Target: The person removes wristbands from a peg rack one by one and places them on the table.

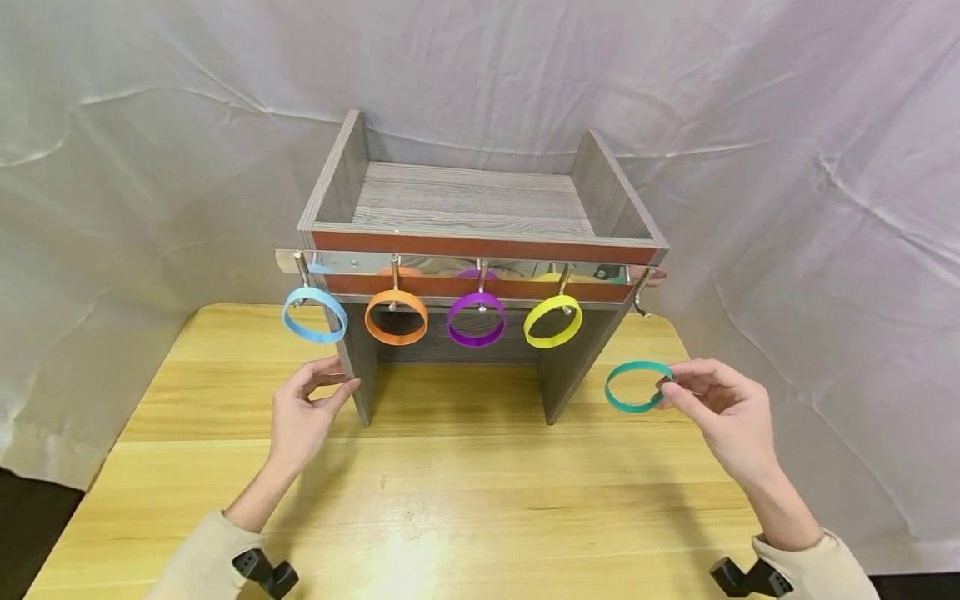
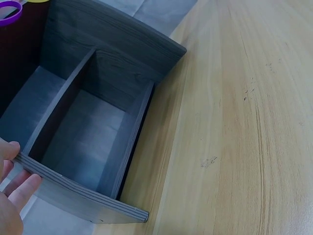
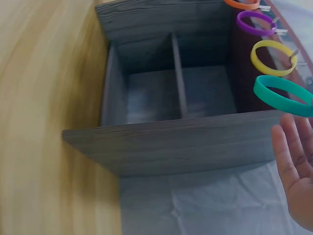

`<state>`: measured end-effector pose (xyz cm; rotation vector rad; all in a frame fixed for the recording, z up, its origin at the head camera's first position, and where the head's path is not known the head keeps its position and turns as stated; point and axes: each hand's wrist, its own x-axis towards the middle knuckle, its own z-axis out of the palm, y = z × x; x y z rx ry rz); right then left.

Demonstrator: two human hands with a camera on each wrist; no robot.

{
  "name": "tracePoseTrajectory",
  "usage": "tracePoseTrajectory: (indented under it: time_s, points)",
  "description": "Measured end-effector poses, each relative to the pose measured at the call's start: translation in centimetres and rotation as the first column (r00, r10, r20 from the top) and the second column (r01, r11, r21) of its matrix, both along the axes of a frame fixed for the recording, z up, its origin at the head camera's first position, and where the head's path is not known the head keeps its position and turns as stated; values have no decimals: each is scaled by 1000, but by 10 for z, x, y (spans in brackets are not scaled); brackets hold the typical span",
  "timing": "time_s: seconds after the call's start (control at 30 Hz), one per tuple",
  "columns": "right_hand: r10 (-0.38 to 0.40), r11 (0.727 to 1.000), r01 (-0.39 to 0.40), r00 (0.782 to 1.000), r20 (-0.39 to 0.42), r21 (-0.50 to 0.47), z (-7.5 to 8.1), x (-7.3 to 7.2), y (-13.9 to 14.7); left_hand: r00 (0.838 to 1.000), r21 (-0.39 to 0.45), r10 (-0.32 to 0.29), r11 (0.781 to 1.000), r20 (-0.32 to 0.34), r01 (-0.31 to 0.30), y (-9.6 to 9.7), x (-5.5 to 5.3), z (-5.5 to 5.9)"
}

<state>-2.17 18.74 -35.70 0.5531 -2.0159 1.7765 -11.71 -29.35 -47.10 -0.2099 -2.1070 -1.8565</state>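
My right hand (image 1: 723, 408) pinches a teal ring (image 1: 619, 403) between thumb and fingers, to the right of the grey wooden shelf (image 1: 551, 367) and apart from it. In the right wrist view, the teal ring (image 3: 276, 100) shows above the fingers. My left hand (image 1: 303, 412) holds the front edge of the shelf's left side panel (image 2: 88, 192), thumb on one side and fingers on the other. Along the metal rail hang a light blue ring (image 1: 315, 336), an orange ring (image 1: 396, 339), a purple ring (image 1: 477, 341) and a yellow ring (image 1: 553, 342). The rightmost hook (image 1: 640, 293) carries no ring.
The shelf stands on a wooden table (image 1: 480, 500) and has an upper tray (image 1: 472, 196) with raised sides. The metal rail (image 1: 442, 265) crosses its front, its hooks jutting forward. Pale cloth (image 1: 480, 67) hangs behind and at both sides.
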Motion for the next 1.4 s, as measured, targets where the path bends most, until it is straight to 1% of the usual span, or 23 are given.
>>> tracePoseTrajectory:
  time_s: [0.17,0.23,0.37,0.43,0.5,0.67,0.8,0.93,1.07,1.23,1.4]
  points:
    - [4,1000,-3,999,34,-28,-16,2,6,1000,4,2,1000,1,-2,-1,0,-1]
    - [18,999,-15,999,41,-51,-22,1,9,1000,7,4,1000,-3,-4,-1,0,-1]
    - [-21,998,25,995,95,-50,-33,1,16,1000,9,5,1000,-11,-5,-1,-1,-1]
    - [-47,997,55,990,135,-51,-39,0,20,1000,12,4,1000,-13,-4,-1,-1,-2]
    - [-77,995,88,982,171,-57,-44,0,24,1000,14,4,1000,-14,-3,-1,-1,-2]
    - [-124,989,138,963,238,-46,-62,1,32,1000,16,0,1000,-20,1,0,0,-1]
    - [-127,989,143,952,279,-35,-77,2,36,999,12,0,1000,-33,0,1,0,-1]
    - [-129,989,144,935,330,-22,-91,1,41,999,12,-2,1000,-41,2,1,0,-1]
    - [-104,992,122,918,383,-22,-104,1,48,999,14,-5,1000,-45,6,1,0,-2]
    - [-77,994,105,888,454,-37,-116,1,55,999,12,-5,1000,-46,5,1,0,-2]
    - [-97,992,127,860,501,-26,-125,0,59,999,0,4,1000,-32,-4,1,0,-2]
